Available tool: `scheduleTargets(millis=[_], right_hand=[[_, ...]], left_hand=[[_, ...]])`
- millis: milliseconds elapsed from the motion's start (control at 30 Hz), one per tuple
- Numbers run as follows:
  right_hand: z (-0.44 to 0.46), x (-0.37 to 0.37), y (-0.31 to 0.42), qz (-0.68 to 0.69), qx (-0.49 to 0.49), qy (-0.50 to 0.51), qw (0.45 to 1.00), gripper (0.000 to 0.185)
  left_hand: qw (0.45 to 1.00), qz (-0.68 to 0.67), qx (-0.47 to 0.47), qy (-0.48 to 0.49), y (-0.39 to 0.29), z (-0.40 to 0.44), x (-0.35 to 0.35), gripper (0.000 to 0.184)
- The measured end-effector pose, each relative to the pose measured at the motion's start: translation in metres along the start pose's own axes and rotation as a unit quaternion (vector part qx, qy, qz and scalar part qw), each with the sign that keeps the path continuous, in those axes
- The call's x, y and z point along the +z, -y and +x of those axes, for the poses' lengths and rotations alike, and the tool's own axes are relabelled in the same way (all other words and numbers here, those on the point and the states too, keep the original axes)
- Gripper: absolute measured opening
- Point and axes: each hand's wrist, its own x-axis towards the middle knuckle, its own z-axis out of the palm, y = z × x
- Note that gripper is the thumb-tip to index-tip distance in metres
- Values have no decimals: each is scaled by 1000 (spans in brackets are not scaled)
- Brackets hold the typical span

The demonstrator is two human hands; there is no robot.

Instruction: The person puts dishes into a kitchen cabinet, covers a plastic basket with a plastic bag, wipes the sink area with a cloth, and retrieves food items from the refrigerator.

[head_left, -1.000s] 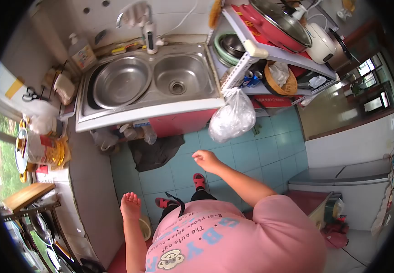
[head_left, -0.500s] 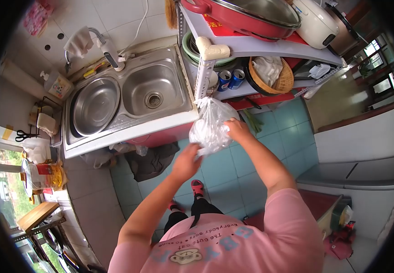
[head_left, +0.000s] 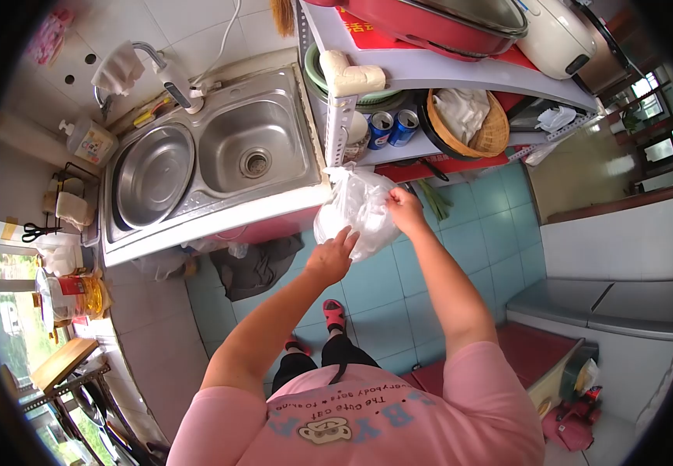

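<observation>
A white translucent plastic bag (head_left: 354, 208) hangs at the shelf post beside the sink's right corner; I cannot make out what is in it. My right hand (head_left: 405, 212) pinches the bag's right side. Against its lower front lies my left hand (head_left: 332, 259), fingers stretched out and somewhat apart, touching the plastic without gripping it. The bag's top is gathered near the post, and how it is fastened there is not clear.
The steel double sink (head_left: 257, 132), with an oval basin (head_left: 156, 175) in its left bowl, is to the left. Shelving holds two blue cans (head_left: 392, 129), a wicker basket (head_left: 492, 128) and a red pan (head_left: 430, 35). A dark mat (head_left: 251, 268) lies on the tiled floor.
My left hand has moved up and right onto the bag's front, its fingers extending. The bag now looks spread wider, with my right hand still at its right side.
</observation>
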Motion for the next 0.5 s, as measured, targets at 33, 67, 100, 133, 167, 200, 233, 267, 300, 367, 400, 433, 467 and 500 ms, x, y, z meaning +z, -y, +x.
scheduleTargets(millis=[33,67,100,133,167,200,233,267,300,367,400,433,467,500], right_hand=[[0,-1,2,-1,-2,2,1000,13],[-3,-4,3,29,27,30,999,13],[-6,-7,8,58,56,57,995,13],[-8,-11,10,55,55,59,995,13],[-11,-16,13,122,38,64,990,14],[-14,-20,16,187,20,68,980,16],[-17,-25,29,184,19,69,980,16],[-22,-31,41,232,6,37,972,17],[-26,-38,56,280,-6,5,960,19],[-26,-54,70,331,16,-22,943,20],[-25,-61,73,347,23,-28,937,19],[-24,-67,77,365,30,-36,930,19],[-24,-73,80,375,26,-34,926,20],[-25,-74,84,374,26,-36,926,20]], left_hand=[[998,-56,0,-18,2,0,1,57],[998,-58,-2,-20,4,1,3,57],[993,-112,-2,-42,6,3,5,59],[984,-165,-1,-62,8,4,7,62],[984,-169,-2,-63,10,5,9,62],[974,-210,2,-85,12,7,12,63],[962,-252,6,-108,13,9,14,64],[961,-254,6,-111,14,12,15,64],[939,-320,-21,-121,14,13,16,69],[911,-387,-48,-132,11,16,12,73],[903,-381,-71,-183,6,16,0,79],[893,-374,-95,-233,3,18,-9,84],[878,-400,-102,-243,3,21,-16,94],[878,-401,-100,-243,4,25,-18,94]])
